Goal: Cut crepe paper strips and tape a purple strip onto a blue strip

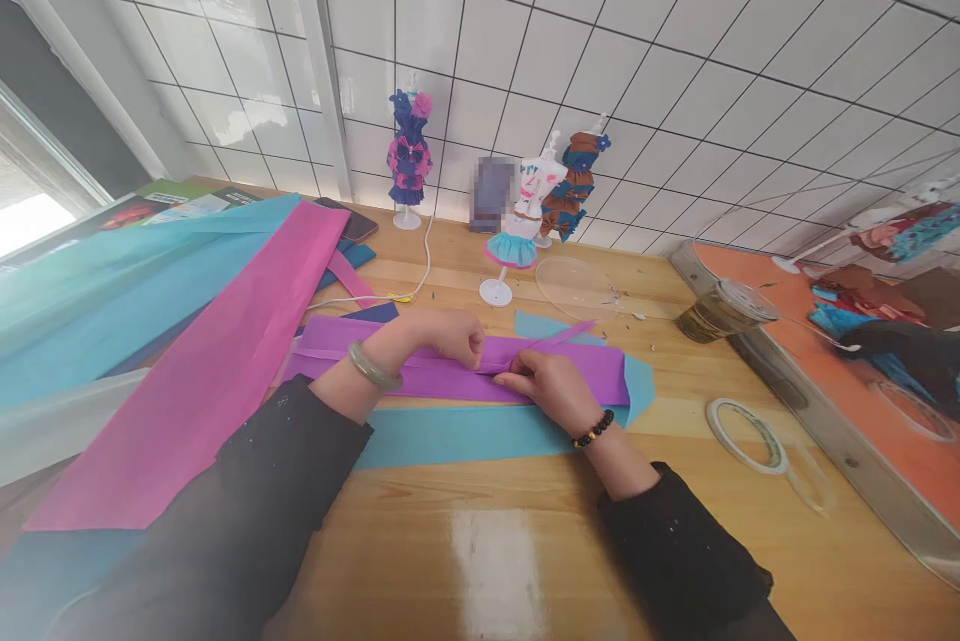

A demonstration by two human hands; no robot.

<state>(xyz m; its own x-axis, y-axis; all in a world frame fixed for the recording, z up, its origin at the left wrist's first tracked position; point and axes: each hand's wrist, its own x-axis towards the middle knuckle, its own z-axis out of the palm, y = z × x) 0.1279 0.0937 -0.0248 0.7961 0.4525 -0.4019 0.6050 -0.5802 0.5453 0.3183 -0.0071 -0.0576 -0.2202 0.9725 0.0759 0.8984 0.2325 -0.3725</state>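
- Purple strip: lies lengthwise left to right across the middle of the tabletop, a narrow fold running along its middle.
- Left hand: curled, fingertips down at the strip's fold; cannot tell whether they pinch it. Pale green bangle on the wrist.
- Right hand: just right of the left hand, thumb and fingers pinching the purple fold. Dark bead bracelet on the wrist. A narrow purple end slants from here toward far right.
- Teal strip: along the near side of the purple one. More teal shows at the purple strip's right end.
- Light blue piece: on the far side, partly beneath the purple end.
- Pink strip: to the left, slanting near to far, over light blue sheets.
- Far side, left to right: dark phone, white cable, navy-and-pink dress form, white form with turquoise skirt, brown-and-teal form.
- Clear disc: right of the white form's base.
- Right: lidded cup; nearer, a tape roll lying flat.
- Far right: orange surface bearing dark cloth.
- Behind: white tiled wall.
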